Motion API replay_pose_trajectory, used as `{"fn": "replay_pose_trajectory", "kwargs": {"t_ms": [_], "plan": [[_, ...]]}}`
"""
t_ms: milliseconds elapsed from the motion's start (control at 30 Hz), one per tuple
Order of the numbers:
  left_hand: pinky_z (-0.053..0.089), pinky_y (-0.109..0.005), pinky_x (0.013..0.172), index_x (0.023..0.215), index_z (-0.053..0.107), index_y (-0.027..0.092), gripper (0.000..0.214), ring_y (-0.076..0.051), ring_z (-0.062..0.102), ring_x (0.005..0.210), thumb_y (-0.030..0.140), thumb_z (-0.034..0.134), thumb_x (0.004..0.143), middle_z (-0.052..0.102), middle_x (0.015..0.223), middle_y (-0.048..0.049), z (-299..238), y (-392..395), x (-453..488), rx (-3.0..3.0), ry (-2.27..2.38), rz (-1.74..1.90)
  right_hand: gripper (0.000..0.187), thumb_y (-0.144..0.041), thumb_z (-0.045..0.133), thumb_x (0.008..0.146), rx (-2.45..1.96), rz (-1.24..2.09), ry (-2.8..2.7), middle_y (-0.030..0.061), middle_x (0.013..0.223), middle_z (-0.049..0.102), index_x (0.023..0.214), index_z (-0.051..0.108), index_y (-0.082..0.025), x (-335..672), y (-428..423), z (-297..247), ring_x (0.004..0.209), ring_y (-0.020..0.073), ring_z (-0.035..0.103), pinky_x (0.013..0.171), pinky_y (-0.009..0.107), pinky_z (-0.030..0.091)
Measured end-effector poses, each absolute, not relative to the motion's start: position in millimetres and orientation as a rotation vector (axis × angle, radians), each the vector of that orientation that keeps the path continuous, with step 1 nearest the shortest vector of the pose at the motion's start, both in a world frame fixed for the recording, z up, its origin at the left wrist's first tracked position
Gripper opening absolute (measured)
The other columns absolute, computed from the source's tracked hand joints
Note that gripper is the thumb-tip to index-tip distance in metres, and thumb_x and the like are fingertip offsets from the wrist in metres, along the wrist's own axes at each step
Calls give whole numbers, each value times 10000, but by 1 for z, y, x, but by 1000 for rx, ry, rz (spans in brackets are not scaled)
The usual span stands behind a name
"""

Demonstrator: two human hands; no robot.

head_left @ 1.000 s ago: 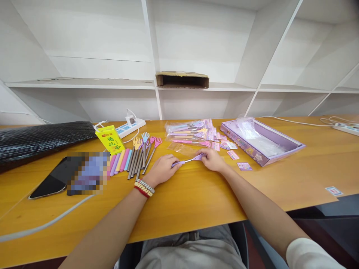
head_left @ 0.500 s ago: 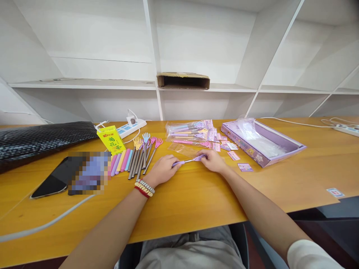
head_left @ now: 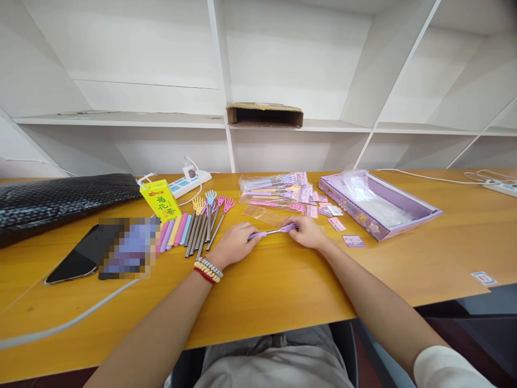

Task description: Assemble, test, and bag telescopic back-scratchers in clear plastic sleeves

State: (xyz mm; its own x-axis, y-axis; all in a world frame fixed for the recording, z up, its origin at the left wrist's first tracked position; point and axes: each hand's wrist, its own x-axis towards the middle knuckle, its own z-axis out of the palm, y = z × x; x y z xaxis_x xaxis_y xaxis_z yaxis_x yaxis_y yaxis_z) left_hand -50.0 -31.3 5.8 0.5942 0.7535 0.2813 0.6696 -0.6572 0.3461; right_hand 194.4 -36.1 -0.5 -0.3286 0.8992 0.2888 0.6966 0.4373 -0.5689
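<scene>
Between my two hands, just above or on the table, lies a purple back scratcher [head_left: 273, 231] with a short metal shaft. My left hand [head_left: 235, 243] is closed on its purple handle. My right hand [head_left: 306, 231] pinches its hand-shaped purple head. To the left lie several loose metal rods with coloured claw heads [head_left: 210, 200] in blue, yellow and pink. Beside these is a row of coloured handle sleeves [head_left: 174, 231]. Beyond my hands sits a stack of bagged back scratchers [head_left: 270, 188], with a clear plastic bag [head_left: 264, 216] in front of it.
Small printed cards [head_left: 353, 241] lie to the right, near an open purple display box [head_left: 383, 230] holding clear plastic. At left are a yellow drink carton [head_left: 160, 200], a power strip [head_left: 189, 185], a black phone [head_left: 78, 256] and a black bag [head_left: 68, 202]. A cardboard box [head_left: 264, 116] rests on the shelf.
Both hands keep their grip on the purple back scratcher in nearly the same place. The view has shifted very slightly; nothing else visibly differs.
</scene>
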Motion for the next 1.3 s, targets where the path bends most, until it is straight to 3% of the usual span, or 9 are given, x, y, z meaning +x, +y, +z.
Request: {"fn": "replay_pose_trajectory", "kwargs": {"t_ms": [267,500,733,933,1133,1300], "plan": [[415,-296,749,891,634,189,379,-171,538,825,451,360,883,599,852,-59,8,-33,-49,2641,1160,550,391,-17,426,650,-1339,483,-2125,15,895,697,896,683,-179,195,-35,-1,803,152,629,759,242,462],[418,-301,754,898,634,188,382,-177,536,833,444,350,886,599,857,-67,7,-32,-50,2635,1167,565,306,-69,471,685,-1336,502,-2136,21,827,698,879,685,-170,195,-36,-1,701,140,618,656,226,457],[419,-305,751,900,637,193,367,-176,541,826,453,380,874,604,856,-62,7,-33,-49,2626,1174,587,359,-24,434,661,-1340,478,-2139,8,856,698,858,686,-186,196,-34,-3,768,144,624,737,235,454],[414,-302,746,883,635,188,380,-176,539,830,449,359,882,602,853,-62,8,-33,-48,2637,1196,577,288,-81,476,684,-1343,517,-2146,14,789,692,870,679,-164,196,-35,-2,651,131,596,604,214,432],[415,-306,748,864,640,190,384,-174,532,818,450,358,883,593,836,-61,8,-34,-48,2635,1174,585,338,-40,432,680,-1332,511,-2140,15,854,694,859,684,-177,197,-33,-3,747,138,612,695,225,444],[419,-306,749,883,641,187,388,-177,534,825,454,360,881,595,848,-66,7,-33,-48,2630,1182,602,286,-78,473,685,-1361,519,-2135,10,773,690,853,684,-173,197,-34,-3,642,132,592,599,216,430]]}}
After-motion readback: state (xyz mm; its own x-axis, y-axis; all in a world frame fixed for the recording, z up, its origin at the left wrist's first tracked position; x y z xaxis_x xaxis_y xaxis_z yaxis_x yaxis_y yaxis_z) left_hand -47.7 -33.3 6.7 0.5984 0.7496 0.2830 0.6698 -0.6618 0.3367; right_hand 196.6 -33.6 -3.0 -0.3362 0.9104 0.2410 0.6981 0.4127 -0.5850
